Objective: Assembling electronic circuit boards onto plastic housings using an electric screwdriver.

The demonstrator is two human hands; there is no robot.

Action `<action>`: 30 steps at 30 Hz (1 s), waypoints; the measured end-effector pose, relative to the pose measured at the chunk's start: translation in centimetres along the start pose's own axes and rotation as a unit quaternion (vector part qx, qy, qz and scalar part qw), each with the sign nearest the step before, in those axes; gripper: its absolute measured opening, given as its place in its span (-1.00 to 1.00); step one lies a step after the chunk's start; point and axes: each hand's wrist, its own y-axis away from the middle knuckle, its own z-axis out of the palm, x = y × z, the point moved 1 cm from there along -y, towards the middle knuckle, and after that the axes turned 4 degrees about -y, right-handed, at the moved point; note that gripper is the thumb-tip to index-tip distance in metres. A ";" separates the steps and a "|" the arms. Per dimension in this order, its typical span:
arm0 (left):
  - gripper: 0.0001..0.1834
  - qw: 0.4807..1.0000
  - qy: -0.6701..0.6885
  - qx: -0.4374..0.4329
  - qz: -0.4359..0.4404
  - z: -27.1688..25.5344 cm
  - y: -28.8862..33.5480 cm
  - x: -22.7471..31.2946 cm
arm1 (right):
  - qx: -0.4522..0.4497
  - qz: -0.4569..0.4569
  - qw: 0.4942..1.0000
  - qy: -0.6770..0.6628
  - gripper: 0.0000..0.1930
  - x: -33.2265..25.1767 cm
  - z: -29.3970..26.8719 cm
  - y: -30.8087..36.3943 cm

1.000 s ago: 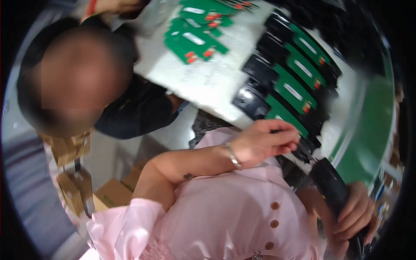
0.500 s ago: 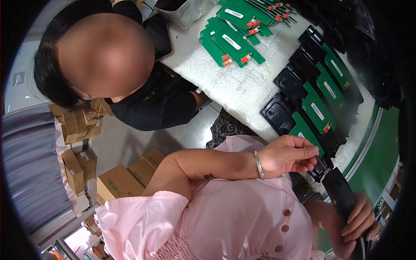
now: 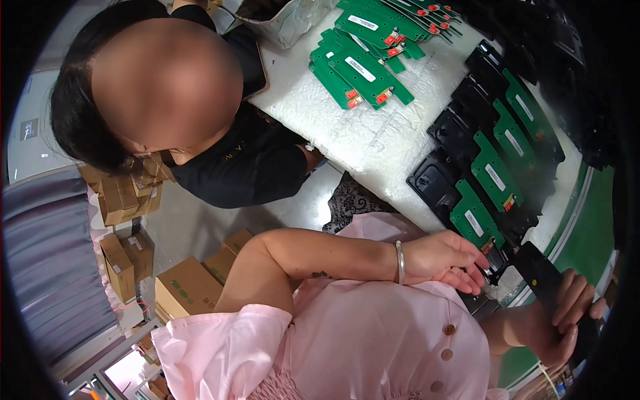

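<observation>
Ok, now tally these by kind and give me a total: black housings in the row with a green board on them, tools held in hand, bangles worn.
Black housings in the row, each with a green board: 4
Black tool held in the right hand: 1
Silver bangle: 1
Total: 6

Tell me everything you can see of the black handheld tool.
The black tool is elongated and smooth, apparently plastic, with a small yellow dot on its body. It is tilted, its front end towards the picture's upper left, near the edge of the white work surface. The right hand grips its rear portion. Its tip cannot be made out.
</observation>
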 end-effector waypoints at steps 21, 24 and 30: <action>-0.80 0.988 -0.038 0.144 0.041 0.8 0.4 1.2 | -0.251 0.046 0.954 0.154 -0.40 1.9 -3.1 -1.4; -0.80 0.989 -0.016 0.136 0.054 0.5 0.1 1.1 | -0.224 0.059 0.960 0.159 -0.38 2.4 -2.4 -1.2; -0.81 0.991 0.029 0.123 0.055 0.0 0.3 1.4 | -0.279 0.137 0.938 0.152 -0.45 2.6 -0.8 -2.4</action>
